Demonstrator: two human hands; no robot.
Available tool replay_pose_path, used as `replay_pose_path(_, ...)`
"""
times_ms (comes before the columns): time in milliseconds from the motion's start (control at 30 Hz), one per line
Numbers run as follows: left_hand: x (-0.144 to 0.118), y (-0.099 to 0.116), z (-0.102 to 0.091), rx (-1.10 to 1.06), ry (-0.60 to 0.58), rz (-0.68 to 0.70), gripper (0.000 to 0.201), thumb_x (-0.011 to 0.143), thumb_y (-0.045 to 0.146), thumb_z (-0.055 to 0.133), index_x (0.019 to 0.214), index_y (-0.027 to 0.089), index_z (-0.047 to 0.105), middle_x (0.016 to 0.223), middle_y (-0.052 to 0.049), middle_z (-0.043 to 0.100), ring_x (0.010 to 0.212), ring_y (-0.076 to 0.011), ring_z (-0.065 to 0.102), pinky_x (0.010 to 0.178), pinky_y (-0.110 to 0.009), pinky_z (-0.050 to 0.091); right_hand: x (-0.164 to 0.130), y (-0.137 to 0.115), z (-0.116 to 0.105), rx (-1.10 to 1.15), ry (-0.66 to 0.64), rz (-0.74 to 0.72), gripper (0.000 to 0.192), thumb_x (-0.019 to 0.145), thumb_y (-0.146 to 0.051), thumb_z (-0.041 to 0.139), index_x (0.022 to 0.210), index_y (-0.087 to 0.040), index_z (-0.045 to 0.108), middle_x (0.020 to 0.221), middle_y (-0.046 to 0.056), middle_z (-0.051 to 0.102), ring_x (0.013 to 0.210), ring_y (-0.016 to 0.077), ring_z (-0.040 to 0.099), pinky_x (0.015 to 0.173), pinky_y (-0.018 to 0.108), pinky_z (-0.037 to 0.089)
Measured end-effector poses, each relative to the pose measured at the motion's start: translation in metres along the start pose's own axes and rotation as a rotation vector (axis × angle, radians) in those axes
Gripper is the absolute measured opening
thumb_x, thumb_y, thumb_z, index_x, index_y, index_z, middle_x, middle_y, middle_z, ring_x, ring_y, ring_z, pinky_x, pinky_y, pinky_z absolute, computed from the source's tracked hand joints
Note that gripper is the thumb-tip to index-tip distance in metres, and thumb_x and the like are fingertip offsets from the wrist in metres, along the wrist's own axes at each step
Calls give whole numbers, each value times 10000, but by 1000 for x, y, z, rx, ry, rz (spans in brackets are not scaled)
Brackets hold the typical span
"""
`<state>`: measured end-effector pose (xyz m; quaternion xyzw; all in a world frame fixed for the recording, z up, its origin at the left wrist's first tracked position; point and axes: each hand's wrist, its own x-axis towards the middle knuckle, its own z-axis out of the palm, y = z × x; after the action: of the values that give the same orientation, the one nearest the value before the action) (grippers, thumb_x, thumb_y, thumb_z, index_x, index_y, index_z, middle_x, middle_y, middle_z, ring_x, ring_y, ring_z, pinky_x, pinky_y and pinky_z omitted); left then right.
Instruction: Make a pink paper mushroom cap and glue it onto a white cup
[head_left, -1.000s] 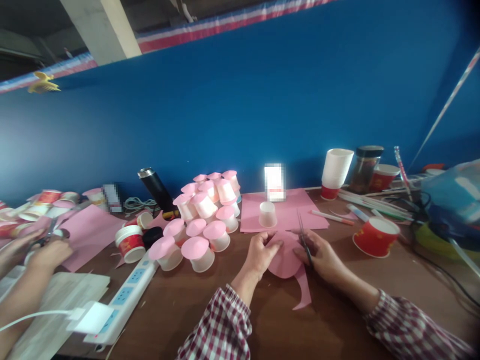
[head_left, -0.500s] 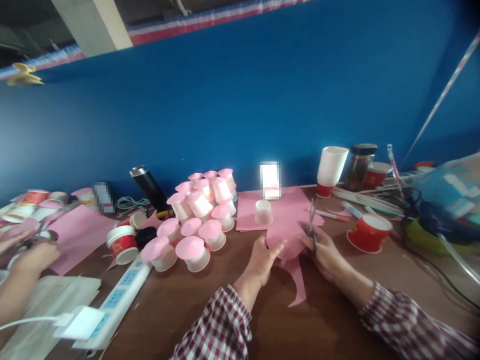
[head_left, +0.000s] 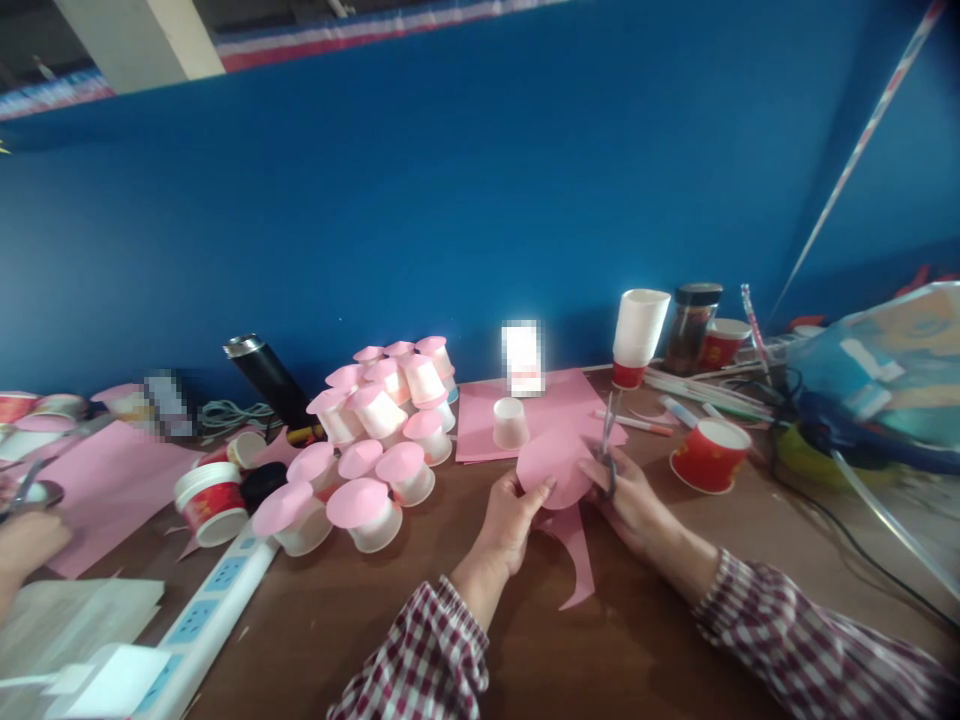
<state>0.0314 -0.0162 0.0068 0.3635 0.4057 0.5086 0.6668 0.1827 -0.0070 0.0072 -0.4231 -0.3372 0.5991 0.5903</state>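
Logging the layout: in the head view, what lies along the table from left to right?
Power strip → pile of pink-topped cups → left hand → pink paper disc → right hand with scissors → red cup.

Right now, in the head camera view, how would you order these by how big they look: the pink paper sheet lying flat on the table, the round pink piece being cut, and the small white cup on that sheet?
1. Pink paper sheet, largest.
2. Round pink piece, held by the left hand and nearer the camera, so its rank is less sure.
3. Small white cup, smallest.
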Motion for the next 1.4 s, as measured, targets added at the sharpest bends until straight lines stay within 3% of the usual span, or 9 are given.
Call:
replay_pose_path(133,2,-4,-1,15,28,3,435,589,373,787,881,86,640,738,-85,669,558,-121,581,512,-237,452,-1,-2,2,-18,-14,-25,493,630,-341,763,1069,-229,570,698,-37,527,543,99,501,490,227,441)
replay_pose_path(267,1,2,-1,-70,102,-17,481,571,403,787,908,93,640,730,-91,676,551,-153,601,499,-270,465,-3,-5,4,-88,-2,-50,476,691,-422,713,1086,-210,554,690,-33,527,525,86,472,471,213,404)
replay_pose_path(367,0,10,-1,-177,171,69,439,585,360,787,903,91,646,789,-96,689,631,-156,628,578,-271,494,-5,-4,4,-292,-22,-129,462,726,-461,677,1083,-192,557,827,27,606,675,138,563,600,257,472)
replay_pose_path(500,-2,19,1,-236,286,122,381,600,307,783,890,105,640,764,-64,688,597,-116,612,557,-223,473,-10,4,3,-536,-152,-266,518,686,-419,723,1119,-203,537,914,45,626,844,191,603,754,306,501)
replay_pose_path(700,-4,21,2,-237,288,155,374,615,308,769,892,102,626,762,-68,696,595,-145,626,563,-260,484,-22,9,8,-564,-326,-210,643,677,-280,741,1217,-245,394,1081,76,582,909,215,625,733,315,544)
replay_pose_path(1133,0,16,-2,-257,375,140,362,596,290,775,874,127,611,765,-47,688,638,-143,637,615,-272,494,-24,-2,1,-684,-338,-339,772,721,-275,695,1375,-270,287,1383,142,405,1253,282,429,947,411,460)
replay_pose_path(1233,0,16,-1,-254,361,140,327,596,280,775,834,127,612,732,-35,681,630,-134,628,610,-259,480,-23,-6,0,-662,-347,-317,767,725,-289,690,1376,-257,285,1292,139,504,1171,264,511,906,389,485)
replay_pose_path(1333,0,16,-1,-262,334,152,312,582,277,779,797,117,619,705,-29,671,623,-126,617,615,-252,470,-19,-7,-3,-697,-245,-272,702,723,-321,690,1317,-232,326,934,79,680,848,235,658,724,353,545)
replay_pose_path(1400,1,15,-2,-266,352,143,331,572,281,783,809,117,620,691,-21,659,594,-112,600,596,-246,462,-17,-7,-5,-769,-141,-274,585,719,-337,687,1219,-231,401,710,20,683,665,225,660,615,332,537)
